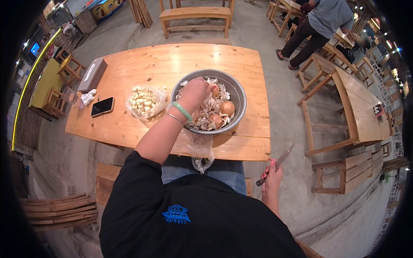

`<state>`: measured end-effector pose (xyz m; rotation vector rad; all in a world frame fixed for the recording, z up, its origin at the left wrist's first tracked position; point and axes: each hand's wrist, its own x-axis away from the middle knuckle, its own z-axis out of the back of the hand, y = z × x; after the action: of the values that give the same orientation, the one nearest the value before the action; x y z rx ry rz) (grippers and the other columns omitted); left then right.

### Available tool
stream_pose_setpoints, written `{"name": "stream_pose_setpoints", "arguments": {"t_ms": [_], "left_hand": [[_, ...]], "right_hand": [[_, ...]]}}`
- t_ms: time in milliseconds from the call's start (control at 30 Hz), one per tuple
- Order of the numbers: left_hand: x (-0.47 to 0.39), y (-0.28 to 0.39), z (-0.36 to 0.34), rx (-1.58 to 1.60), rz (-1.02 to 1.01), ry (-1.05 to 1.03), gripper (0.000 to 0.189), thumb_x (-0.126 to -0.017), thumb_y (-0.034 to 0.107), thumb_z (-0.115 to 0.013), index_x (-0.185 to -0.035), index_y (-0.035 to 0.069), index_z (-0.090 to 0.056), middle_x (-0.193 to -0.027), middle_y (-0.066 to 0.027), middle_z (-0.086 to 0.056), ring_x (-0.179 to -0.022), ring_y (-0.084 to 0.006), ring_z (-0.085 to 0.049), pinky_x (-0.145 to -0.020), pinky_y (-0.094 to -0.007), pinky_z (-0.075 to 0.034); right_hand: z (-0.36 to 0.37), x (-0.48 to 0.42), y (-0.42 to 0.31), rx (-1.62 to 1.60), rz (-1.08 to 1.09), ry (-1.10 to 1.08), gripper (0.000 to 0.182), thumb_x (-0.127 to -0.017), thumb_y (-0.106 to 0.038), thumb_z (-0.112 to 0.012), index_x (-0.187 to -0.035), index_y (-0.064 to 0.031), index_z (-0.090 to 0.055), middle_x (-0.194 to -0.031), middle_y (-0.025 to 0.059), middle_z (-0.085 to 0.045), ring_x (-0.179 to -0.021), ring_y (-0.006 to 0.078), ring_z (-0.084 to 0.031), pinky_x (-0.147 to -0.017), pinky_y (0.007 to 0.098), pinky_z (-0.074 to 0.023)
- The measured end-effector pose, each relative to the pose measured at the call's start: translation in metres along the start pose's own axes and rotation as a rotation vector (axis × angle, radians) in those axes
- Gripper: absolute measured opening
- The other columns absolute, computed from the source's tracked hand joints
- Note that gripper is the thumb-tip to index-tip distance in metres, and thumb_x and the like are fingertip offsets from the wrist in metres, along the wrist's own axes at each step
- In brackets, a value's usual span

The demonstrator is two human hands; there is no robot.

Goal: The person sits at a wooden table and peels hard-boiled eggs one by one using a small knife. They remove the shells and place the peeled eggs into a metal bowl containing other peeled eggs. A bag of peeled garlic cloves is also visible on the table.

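My left hand (pixel 197 92), with a green bangle and a thin metal one at its wrist, reaches into a round grey bowl (pixel 240 113). The bowl holds garlic bulbs (pixel 209 104), papery skins and several brown onions (pixel 227 108). My left fingers are bent beside an onion; whether they grip anything is hidden. Off the table's right corner, my right hand (pixel 272 177) holds a knife (pixel 284 157) by its dark handle, blade pointing up and away. Left of the bowl, peeled garlic cloves (pixel 142 100) fill a clear plastic bag (pixel 157 111).
The wooden table (pixel 129 67) bears a phone (pixel 102 107), a tissue box (pixel 92 75), a crumpled tissue (pixel 87 96) and a clear cup (pixel 69 95). A plastic bag (pixel 196 145) hangs over the near edge. A person (pixel 322 29) stands among benches and tables at the upper right.
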<state>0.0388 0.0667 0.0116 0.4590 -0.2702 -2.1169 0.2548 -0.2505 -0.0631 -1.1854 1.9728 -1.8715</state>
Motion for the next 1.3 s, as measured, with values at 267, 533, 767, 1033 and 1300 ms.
{"name": "stream_pose_setpoints", "arguments": {"t_ms": [267,533,767,1033,1300], "left_hand": [[-0.024,-0.010,-0.021,-0.058,-0.139,-0.254,0.047,-0.074,0.022,-0.070,-0.115,0.010,-0.053,-0.095,-0.0146,-0.061,-0.094,-0.0317,-0.059,-0.081,-0.0405,-0.047],[-0.029,0.007,-0.014,-0.074,0.038,-0.302,0.055,-0.069,0.032,-0.071,-0.114,0.006,-0.051,-0.093,-0.0161,-0.065,-0.093,-0.0326,-0.061,-0.080,-0.0434,-0.047],[0.016,0.016,0.010,0.521,0.127,-0.060,0.054,-0.073,0.023,-0.068,-0.121,0.004,-0.052,-0.098,-0.0155,-0.064,-0.089,-0.0241,-0.063,-0.077,-0.0324,-0.050],[0.049,0.023,-0.004,1.456,0.418,-0.016,0.056,-0.080,0.016,-0.063,-0.129,0.004,-0.040,-0.105,-0.0069,-0.057,-0.092,-0.0126,-0.054,-0.069,-0.0246,-0.045],[0.052,0.014,0.007,1.830,0.539,-0.081,0.026,-0.090,0.028,-0.053,-0.115,0.020,-0.049,-0.094,0.0031,-0.058,-0.082,-0.0106,-0.055,-0.069,-0.0278,-0.046]], "right_hand": [[0.003,0.040,0.038,-0.261,-0.267,-0.175,0.040,-0.091,-0.023,-0.054,-0.122,0.0003,-0.043,-0.066,0.0034,-0.052,-0.055,0.0129,-0.051,-0.051,0.0264,-0.0439],[0.021,0.058,0.081,0.167,-0.175,-0.339,0.049,-0.089,-0.012,-0.054,-0.133,0.0003,-0.036,-0.073,0.0062,-0.059,-0.062,0.0140,-0.057,-0.059,0.0259,-0.0474],[-0.028,0.037,0.005,0.311,0.200,-0.301,0.039,-0.093,-0.015,-0.047,-0.130,-0.0029,-0.042,-0.073,-0.0007,-0.049,-0.061,0.0065,-0.046,-0.054,0.0208,-0.0376],[-0.185,-0.028,-0.070,0.606,0.927,-0.636,0.044,-0.091,-0.011,-0.049,-0.133,-0.0034,-0.041,-0.095,0.0069,-0.058,-0.075,0.0069,-0.050,-0.069,0.0215,-0.0433],[-0.245,-0.041,-0.054,0.582,0.466,-0.736,0.052,-0.090,-0.026,-0.054,-0.136,-0.0060,-0.037,-0.076,0.0097,-0.061,-0.069,0.0114,-0.055,-0.067,0.0259,-0.0442]]}}
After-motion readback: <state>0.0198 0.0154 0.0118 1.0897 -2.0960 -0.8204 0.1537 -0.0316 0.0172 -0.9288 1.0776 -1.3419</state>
